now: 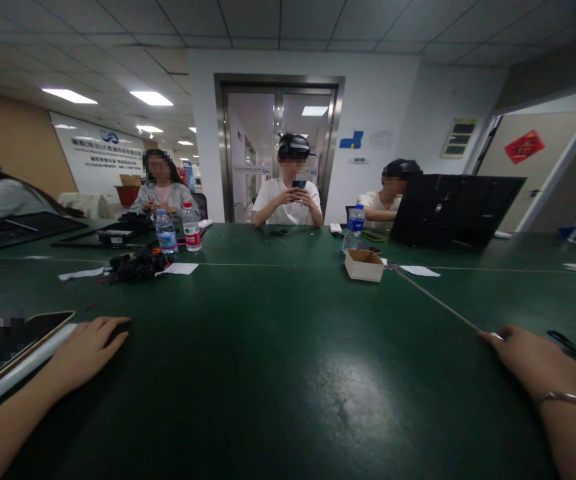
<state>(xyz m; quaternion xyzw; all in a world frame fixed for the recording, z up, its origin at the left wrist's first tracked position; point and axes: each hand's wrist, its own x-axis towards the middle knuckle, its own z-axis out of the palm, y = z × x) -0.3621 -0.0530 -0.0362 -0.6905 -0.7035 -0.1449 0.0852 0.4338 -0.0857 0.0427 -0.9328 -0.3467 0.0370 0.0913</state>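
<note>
Right hand (538, 363) tight on thin cable (433, 298), left hand (85, 350) beside tablet (43, 325).

A dark green surface (278, 373) carries a small cardboard box (363, 265), a water bottle (354, 229) just behind it, white paper slips (181, 269), a black tangled bundle (135, 265), an open laptop (455, 210), a dark tablet (43, 323) at the near left and a thin grey rod (435, 300) slanting toward the near right

No lettering can be read: the white wall board (108, 157) far left carries a blue logo and rows of characters too blurred to make out, likewise the red diamond-shaped paper (524, 147) far right and the clear plastic bottles' labels (193, 235).
</note>
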